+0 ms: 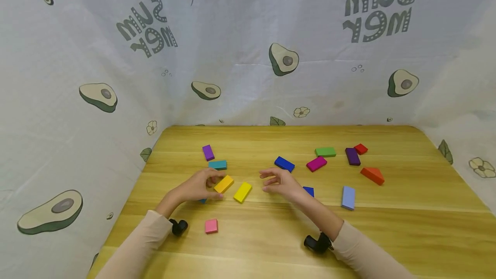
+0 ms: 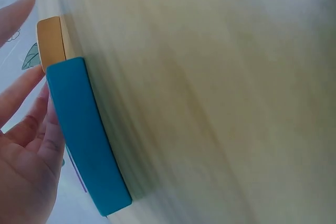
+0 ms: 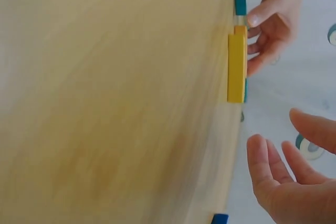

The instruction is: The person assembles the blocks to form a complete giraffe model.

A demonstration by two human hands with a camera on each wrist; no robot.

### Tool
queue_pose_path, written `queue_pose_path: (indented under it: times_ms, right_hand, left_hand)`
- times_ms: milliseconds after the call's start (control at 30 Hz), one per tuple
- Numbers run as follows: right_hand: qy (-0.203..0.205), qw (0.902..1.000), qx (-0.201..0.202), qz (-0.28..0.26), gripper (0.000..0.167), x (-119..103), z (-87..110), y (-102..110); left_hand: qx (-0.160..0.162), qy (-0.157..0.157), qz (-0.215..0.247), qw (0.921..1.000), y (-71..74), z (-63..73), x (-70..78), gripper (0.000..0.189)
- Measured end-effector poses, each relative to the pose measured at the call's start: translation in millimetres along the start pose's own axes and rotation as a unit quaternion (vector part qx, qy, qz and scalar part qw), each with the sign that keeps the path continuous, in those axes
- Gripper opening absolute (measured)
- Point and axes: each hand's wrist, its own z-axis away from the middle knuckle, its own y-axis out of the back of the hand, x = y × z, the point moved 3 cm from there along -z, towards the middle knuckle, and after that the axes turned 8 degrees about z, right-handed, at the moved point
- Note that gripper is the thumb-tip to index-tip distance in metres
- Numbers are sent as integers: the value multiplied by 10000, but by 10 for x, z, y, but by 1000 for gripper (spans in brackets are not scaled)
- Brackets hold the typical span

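Note:
My left hand point(image 1: 199, 185) is spread around an orange block point(image 1: 224, 184) lying on the wooden table, thumb on the near side and fingers on the far side. In the left wrist view a gap shows between the thumb and the orange block point(image 2: 51, 43); whether a finger touches it I cannot tell. A teal-blue block point(image 2: 89, 135) lies close by, mostly covered by the hand in the head view. Just right of the orange block is a yellow block point(image 1: 243, 192). My right hand point(image 1: 284, 183) hovers with loosely bent, parted fingers and holds nothing, near a blue block point(image 1: 284, 164).
Purple point(image 1: 208, 153) and teal point(image 1: 218, 165) blocks lie beyond my left hand, a pink square point(image 1: 211, 226) nearer. On the right are green point(image 1: 325, 152), magenta point(image 1: 316, 164), dark purple point(image 1: 352, 156), red point(image 1: 361, 149), orange-red triangular point(image 1: 373, 175) and light blue point(image 1: 348, 197) blocks.

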Motion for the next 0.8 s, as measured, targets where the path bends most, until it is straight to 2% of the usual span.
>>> queue_pose_path:
  times_ms: [267, 467, 700, 800]
  right_hand:
    - [-24, 9997, -190, 161, 46, 21, -196, -226]
    - [-500, 9984, -239, 65, 47, 28, -297, -328]
    - [-542, 9969, -276, 507, 47, 17, -367, -380]
    - [-581, 9955, -171, 732, 46, 15, -385, -395]
  left_hand:
    - [-101, -171, 21, 9998, 0, -24, 16, 65]
    - [-177, -123, 139, 9997, -6, -44, 7, 62]
    - [-232, -160, 385, 9989, -12, -79, 1, 59]
    - [-233, -198, 427, 9986, -13, -97, -3, 58]
